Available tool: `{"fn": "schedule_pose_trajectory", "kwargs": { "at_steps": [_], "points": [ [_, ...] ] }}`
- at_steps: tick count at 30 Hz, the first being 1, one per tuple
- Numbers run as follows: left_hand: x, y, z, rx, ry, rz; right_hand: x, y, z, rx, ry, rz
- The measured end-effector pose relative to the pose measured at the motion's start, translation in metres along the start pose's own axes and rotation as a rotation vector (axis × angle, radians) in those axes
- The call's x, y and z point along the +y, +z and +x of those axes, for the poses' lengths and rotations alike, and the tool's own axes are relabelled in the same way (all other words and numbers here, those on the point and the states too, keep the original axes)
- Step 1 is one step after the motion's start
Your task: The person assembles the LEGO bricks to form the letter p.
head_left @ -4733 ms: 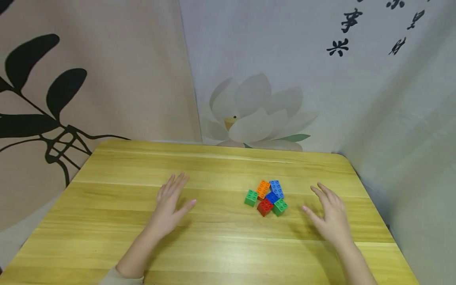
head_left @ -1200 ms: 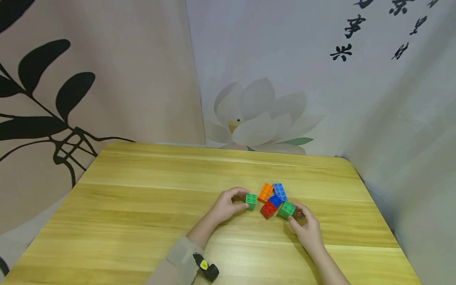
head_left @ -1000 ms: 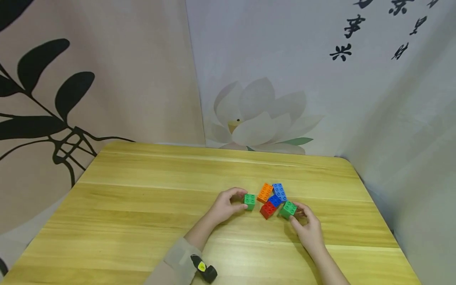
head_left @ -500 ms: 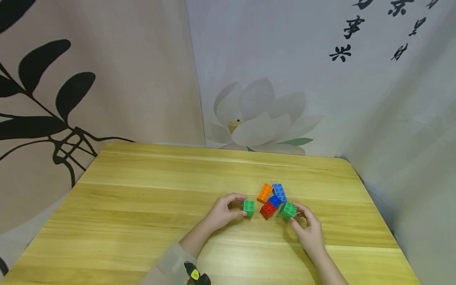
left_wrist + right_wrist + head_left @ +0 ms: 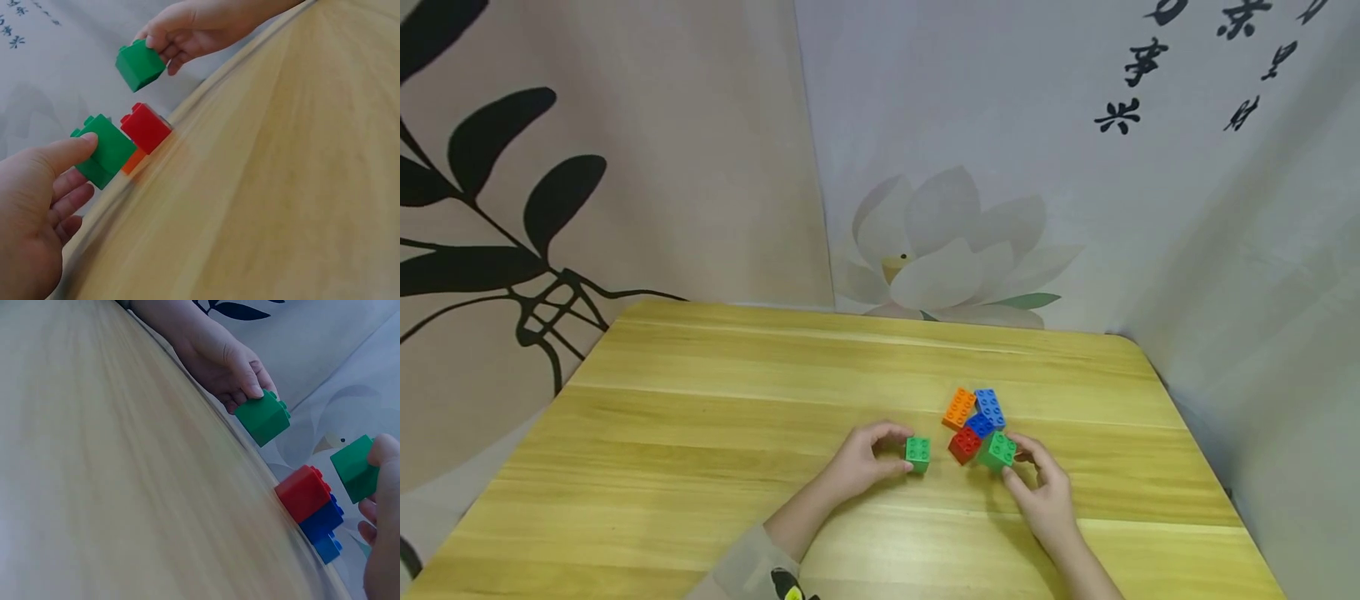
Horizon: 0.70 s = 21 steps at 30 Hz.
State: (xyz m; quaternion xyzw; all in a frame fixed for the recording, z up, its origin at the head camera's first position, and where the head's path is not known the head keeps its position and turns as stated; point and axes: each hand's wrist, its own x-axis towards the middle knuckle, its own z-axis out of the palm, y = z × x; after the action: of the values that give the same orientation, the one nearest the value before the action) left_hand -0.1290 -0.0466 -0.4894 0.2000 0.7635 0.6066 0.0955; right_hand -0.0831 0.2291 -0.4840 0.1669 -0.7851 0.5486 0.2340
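Green brick (image 5: 917,455) | in left fingers (image 5: 80,147) | now farther from red brick (image 5: 965,446)

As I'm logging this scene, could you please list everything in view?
Left green brick: 1, green, pinched in left hand
Right green brick: 1, green, pinched in right hand
Red brick: 1, red, between the green bricks
Dark blue brick: 1, dark blue, behind red
Light blue brick: 1, light blue, beside orange
Orange brick: 1, orange, left of light blue
Table: 1, yellowish wood, beneath
Leaf print: 1, black, backdrop left
Lotus print: 1, pale, backdrop centre
Characters: several, black, upper right
Sleeve: 1, beige, left arm
Hands: 2, bare, at the bricks
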Motion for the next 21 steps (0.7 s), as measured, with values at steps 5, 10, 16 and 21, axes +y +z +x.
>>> {"fn": "schedule_pose_trajectory", "kwargs": {
  "at_steps": [5,10,16,21],
  "points": [
    [-0.007,-0.002,-0.005,-0.001,0.012,0.007,0.003,0.005,-0.003,-0.041,0.021,0.021],
    [-0.007,-0.005,-0.012,-0.006,0.010,0.008,-0.016,0.011,0.001,-0.056,-0.043,0.042],
    [-0.007,-0.007,-0.024,-0.021,0.022,-0.016,-0.039,0.015,0.005,-0.071,-0.093,0.056],
    [-0.007,-0.010,-0.033,-0.032,0.022,0.009,-0.046,0.018,0.005,-0.086,-0.084,0.061]
  ]
}}
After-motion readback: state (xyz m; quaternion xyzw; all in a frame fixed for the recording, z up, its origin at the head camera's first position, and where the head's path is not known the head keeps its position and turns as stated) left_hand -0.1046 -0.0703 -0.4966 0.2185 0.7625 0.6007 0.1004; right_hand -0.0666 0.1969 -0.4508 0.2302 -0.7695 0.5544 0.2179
